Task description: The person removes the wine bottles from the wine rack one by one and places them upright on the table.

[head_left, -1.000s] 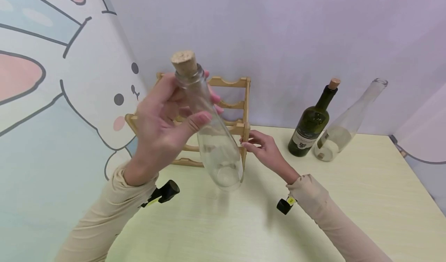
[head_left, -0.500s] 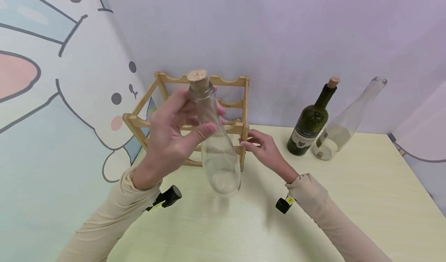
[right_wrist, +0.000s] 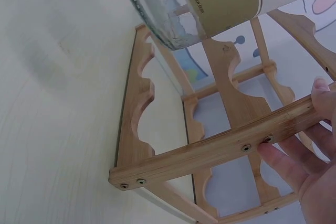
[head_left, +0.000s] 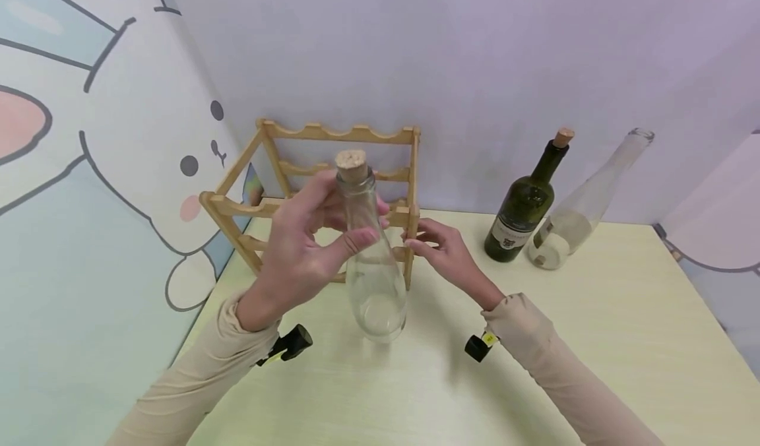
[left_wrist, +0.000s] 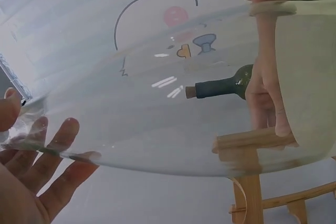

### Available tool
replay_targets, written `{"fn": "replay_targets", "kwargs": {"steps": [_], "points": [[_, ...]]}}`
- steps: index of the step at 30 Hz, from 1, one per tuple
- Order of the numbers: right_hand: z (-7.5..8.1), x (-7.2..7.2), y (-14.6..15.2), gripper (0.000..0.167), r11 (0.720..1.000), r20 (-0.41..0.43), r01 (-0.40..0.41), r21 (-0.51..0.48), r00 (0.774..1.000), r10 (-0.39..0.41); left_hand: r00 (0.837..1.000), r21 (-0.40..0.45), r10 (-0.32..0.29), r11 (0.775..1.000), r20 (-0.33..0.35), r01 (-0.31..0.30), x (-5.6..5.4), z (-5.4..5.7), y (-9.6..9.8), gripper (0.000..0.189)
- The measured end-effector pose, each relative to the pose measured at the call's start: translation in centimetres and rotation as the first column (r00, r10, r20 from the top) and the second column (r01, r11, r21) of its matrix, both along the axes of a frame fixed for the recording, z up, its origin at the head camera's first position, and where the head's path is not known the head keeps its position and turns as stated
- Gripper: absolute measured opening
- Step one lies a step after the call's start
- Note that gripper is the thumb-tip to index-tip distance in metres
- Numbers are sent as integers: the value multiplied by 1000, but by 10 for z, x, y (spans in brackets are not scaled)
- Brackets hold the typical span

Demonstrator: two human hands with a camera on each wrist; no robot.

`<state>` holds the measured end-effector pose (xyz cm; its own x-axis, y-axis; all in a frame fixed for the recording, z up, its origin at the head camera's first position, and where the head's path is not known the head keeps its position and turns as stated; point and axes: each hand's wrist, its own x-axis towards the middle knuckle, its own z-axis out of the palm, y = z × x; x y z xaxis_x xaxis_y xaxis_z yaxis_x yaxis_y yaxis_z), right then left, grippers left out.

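Note:
My left hand (head_left: pixel 311 241) grips a clear glass bottle (head_left: pixel 375 294) around its neck, just below the cork (head_left: pixel 351 163) in its mouth. The bottle is tilted, base toward me, in front of the wooden wine rack (head_left: pixel 222 205). Beige and white label (right_wrist: pixel 231 3) areas show on it in the right wrist view. My right hand (head_left: pixel 442 251) holds the rack's front right post, thumb on one side and fingers on the other, as the right wrist view (right_wrist: pixel 310 156) shows. Part of the rack's front is hidden behind the left hand and bottle.
To the right of the rack, a green wine bottle (head_left: pixel 519 215) with a cork stands on the pale table (head_left: pixel 594 340). Beside it is an uncorked clear bottle (head_left: pixel 570 225). A wall with a cartoon rabbit (head_left: pixel 142 142) borders the left; another wall (head_left: pixel 475 70) rises behind.
My left hand has lowered the corked clear bottle and moved it slightly right, uncovering more of the rack. My right hand stays on the rack's post.

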<state>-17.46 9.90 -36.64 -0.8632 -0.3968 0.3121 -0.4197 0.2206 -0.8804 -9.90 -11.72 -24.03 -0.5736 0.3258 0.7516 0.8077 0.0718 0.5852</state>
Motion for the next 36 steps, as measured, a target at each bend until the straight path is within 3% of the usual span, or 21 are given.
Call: {"fn": "replay_targets", "kwargs": {"steps": [6,14,19,26,36], "points": [[-3,-1,0,25,1000,4,12,-12,1000,-12,1000,-15,5,1000,8,-5,-2,-9,1,42],[-32,-21,5,23,1000,-1,16,-27,1000,-16,999,-27,25,999,26,-24,-3,-21,1,42],[-29,-19,4,24,1000,25,14,-28,1000,-13,999,-23,26,999,45,-25,-3,-29,2,41],[-2,-2,0,22,1000,15,15,-9,1000,-15,998,-28,33,999,59,-32,-5,-39,4,43],[-2,-1,0,21,1000,14,8,-26,1000,-7,998,-15,37,999,52,-36,-8,-56,4,40]]}}
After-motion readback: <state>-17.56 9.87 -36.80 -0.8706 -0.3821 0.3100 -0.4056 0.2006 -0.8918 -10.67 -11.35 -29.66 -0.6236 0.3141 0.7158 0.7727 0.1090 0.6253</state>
